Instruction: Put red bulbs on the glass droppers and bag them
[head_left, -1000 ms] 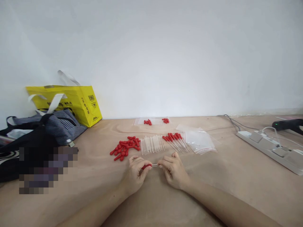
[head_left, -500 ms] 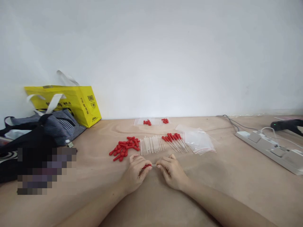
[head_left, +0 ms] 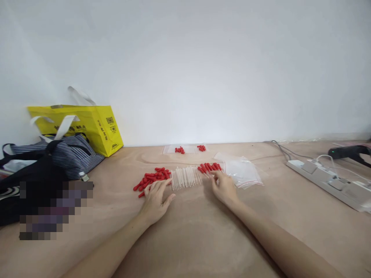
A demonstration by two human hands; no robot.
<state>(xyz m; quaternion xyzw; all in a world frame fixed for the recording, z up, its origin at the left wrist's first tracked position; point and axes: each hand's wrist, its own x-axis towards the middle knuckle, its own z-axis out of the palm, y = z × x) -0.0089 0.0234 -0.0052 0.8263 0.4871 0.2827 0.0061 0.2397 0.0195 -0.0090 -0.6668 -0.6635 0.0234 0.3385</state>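
My left hand (head_left: pixel 156 199) hovers over the near edge of a pile of red rubber bulbs (head_left: pixel 150 177), its fingers apart and thumb stretched out, holding nothing. Beside that pile lies a row of thin clear tubes (head_left: pixel 186 177). My right hand (head_left: pixel 224 186) is at the row of assembled droppers (head_left: pixel 216 166), which have red bulbs on clear tubes. Its thumb and fingers are pinched on a dropper (head_left: pixel 206 172), partly blurred at the left end of that row. The hand covers most of the droppers' tubes.
Clear zip bags (head_left: pixel 245 173) lie right of the droppers. Farther back, a flat bag (head_left: pixel 191 148) bears more red bulbs and tubes. A white power strip (head_left: pixel 327 185) with cables is at right. A yellow bag (head_left: pixel 107 131) and a striped bag (head_left: pixel 78 154) stand left.
My hands have moved apart from the bulb and tube they held together. The left went left and opened over the bulbs; the right carried the dropper up and right to the row.
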